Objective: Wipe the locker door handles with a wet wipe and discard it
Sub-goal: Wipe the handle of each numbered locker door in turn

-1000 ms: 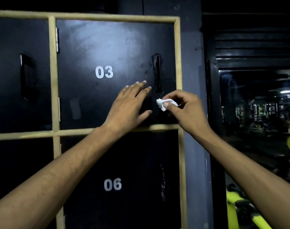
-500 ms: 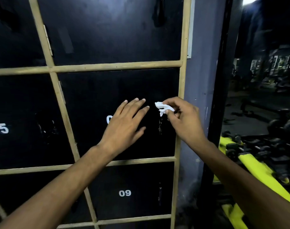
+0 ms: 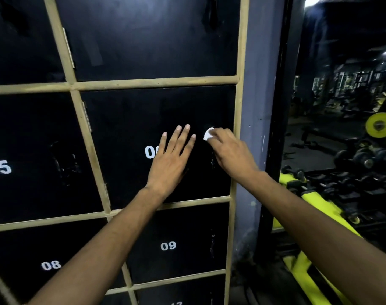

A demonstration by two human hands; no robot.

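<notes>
The left hand (image 3: 170,164) lies flat, fingers straight, on the black numbered locker door (image 3: 130,137); the right hand (image 3: 229,150) fingers press a crumpled white wet wipe (image 3: 208,133) against its dark handle (image 3: 213,160).

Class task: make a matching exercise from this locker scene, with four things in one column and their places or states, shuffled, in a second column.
Things
1 left hand
2 right hand
3 wet wipe
4 door 09

Places or states
A white, bunched up
B open flat, fingers straight
C below both hands, closed
D pinches the wipe

Pairs: 1-B, 2-D, 3-A, 4-C
</notes>
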